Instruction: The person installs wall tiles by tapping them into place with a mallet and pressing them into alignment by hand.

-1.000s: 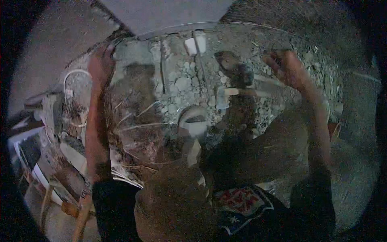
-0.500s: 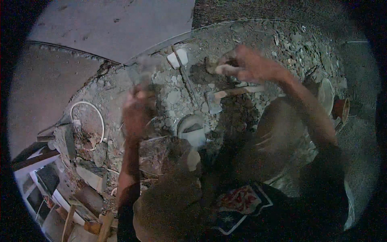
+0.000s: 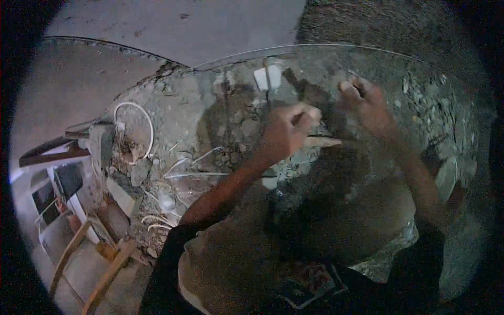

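Observation:
My left hand [image 3: 291, 128] hovers over the rubble near the middle, its fingers curled closed. Whatever it holds, if anything, is hidden. Off to its right, my right hand [image 3: 369, 105] is also curled, thumb against fingers, and too blurred to show anything held. A wooden handle [image 3: 323, 142] lies just beside the left hand, which covers part of it. Beyond that hand, a white flat piece [image 3: 274, 77] rests on the ground with a dark thin rod [image 3: 266, 79] across it.
White cable [image 3: 151, 126] loops on the left, near broken slabs [image 3: 122, 195] and pale strips [image 3: 197, 175]. Wooden chair-like frames [image 3: 107, 278] stand lower left. Stones [image 3: 420, 100] are heaped at right, above a pale round rim [image 3: 447, 178]. A smooth grey slab [image 3: 210, 31] lies beyond.
My left hand has swung right, over the middle. The right hand has drawn slightly nearer and lies further right in view. The view has shifted, so the ground sits further right.

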`<state>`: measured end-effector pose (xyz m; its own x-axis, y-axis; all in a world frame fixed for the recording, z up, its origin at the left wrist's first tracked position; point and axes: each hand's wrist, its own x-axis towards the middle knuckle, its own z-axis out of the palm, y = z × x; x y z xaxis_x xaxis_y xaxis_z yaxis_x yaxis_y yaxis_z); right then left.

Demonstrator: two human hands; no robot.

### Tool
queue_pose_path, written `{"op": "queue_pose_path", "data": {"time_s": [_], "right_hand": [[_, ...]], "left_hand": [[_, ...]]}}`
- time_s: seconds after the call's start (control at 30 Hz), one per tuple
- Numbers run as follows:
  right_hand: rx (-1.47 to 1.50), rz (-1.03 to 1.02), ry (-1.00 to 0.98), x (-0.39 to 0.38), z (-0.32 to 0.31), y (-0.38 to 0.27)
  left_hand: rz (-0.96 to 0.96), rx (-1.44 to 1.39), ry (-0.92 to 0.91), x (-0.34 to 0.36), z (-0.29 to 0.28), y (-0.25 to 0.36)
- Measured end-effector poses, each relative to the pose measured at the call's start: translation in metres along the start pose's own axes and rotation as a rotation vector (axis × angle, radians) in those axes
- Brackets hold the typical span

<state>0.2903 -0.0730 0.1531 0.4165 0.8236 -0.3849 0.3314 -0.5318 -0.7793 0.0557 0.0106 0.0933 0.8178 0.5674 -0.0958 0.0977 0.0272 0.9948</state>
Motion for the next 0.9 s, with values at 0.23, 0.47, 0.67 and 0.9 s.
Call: {"op": "queue_pose_path", "data": {"time_s": [0.23, 0.47, 0.67, 0.9], "right_hand": [[-0.155, -0.035, -0.296, 0.001, -0.006, -0.014], [-0.529, -0.012, -0.392, 0.023, -0.002, -0.009], [-0.688, -0.284, -0.424, 0.032, 0.005, 0.087], [-0.76, -0.244, -0.774, 0.021, 0.014, 0.02]], "left_hand": [[-0.234, 0.67, 0.595, -0.029, -0.147, -0.103], [-0.168, 0.128, 1.031, -0.032, -0.232, -0.093], [-0.096, 0.123, 0.957, 0.014, -0.22, -0.044], [-0.016, 0.573, 0.919, 0.005, -0.257, -0.078]]}}
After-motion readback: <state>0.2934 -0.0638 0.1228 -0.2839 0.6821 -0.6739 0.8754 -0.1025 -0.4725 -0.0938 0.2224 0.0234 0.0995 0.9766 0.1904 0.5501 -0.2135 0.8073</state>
